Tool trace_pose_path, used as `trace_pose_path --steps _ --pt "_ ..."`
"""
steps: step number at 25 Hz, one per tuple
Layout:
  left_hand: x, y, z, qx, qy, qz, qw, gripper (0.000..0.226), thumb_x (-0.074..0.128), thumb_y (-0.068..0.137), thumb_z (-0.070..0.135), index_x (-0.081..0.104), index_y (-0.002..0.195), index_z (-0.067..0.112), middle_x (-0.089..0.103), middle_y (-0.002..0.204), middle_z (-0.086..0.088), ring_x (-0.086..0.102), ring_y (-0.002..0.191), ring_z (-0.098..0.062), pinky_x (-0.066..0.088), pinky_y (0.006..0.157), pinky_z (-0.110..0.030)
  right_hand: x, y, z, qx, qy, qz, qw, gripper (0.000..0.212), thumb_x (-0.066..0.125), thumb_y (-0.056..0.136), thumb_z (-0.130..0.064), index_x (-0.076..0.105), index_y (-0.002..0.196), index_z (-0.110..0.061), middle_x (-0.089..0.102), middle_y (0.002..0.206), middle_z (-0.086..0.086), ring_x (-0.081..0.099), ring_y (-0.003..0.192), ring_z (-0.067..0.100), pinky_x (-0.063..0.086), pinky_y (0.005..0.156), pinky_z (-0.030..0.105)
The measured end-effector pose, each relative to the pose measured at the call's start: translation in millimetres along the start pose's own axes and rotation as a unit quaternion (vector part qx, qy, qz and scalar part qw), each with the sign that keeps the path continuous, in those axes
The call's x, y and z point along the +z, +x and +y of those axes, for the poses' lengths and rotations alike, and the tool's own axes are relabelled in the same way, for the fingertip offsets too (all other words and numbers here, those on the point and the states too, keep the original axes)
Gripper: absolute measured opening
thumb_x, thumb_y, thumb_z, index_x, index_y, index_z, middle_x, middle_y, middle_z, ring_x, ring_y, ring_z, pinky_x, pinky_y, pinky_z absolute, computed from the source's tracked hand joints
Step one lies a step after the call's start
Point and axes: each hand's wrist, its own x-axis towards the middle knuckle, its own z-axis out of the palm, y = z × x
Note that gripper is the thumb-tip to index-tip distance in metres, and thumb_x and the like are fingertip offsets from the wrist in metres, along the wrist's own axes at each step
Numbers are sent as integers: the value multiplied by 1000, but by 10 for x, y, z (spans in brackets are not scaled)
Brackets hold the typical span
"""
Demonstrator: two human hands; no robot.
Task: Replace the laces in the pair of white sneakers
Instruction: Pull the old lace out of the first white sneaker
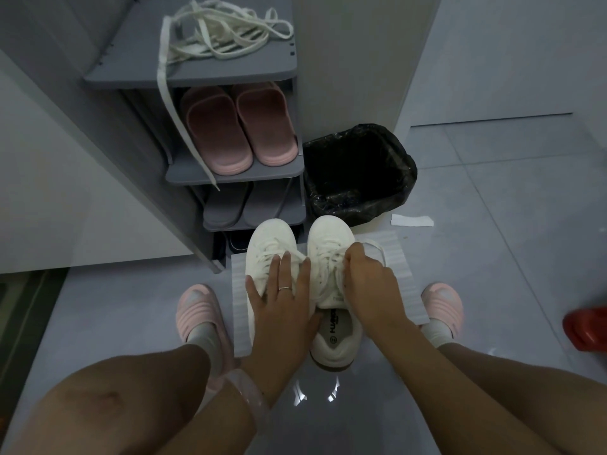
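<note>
Sneakers sit side by side on a white ribbed mat [397,257] at 6 o'clock, toes toward 12. Left sneaker [269,244] lies under the left hand [282,297], fingers straight and flat on its laces, pinning it. Right hand [368,277] is curled over the right sneaker [331,238], apparently pinching its lace [377,249]; a loop sticks out at its 2 o'clock. Both shoes are laced, so my guess is old laces are coming out.

Spare laces [223,34] are piled on the rack's [282,73] top shelf at 12, one end dangling past the pink slippers [236,126].

Risks:
- Hard pull on the lace could drag the right sneaker off the mat; nothing pins it.
- Dangling lace end could snag and pull the whole pile down.
- Old and spare laces look alike, so they're easy to mix up.
- Light is dim, eyelets hard to see.

Floor is glossy grey tile, likely slippery. Bin [358,172] with black liner at 1 o'clock, paper scrap [412,221] beside it. Red object [588,326] at 3 o'clock, can't identify. Person's pink shoes flank the mat.
</note>
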Motion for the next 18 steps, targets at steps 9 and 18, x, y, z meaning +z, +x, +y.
trace_pose_path --steps 9,18 --pt "124 -35 -77 -45 -47 -34 997 102 83 43 53 44 124 4 58 125 -22 58 114 -36 49 75 -60 23 -31 -2 7 33 32 999 15 36 99 -18 49 101 -11 58 93 5 56 80 23 34 65 29" --pt "77 -40 -53 -49 -125 -37 990 88 47 87 52 -5 148 17 -3 157 -6 -7 146 -21 9 116 -43 138 -77 70 104 162 -9 981 12 48 95 -21 49 84 -15 57 93 2 53 83 17 35 68 25"
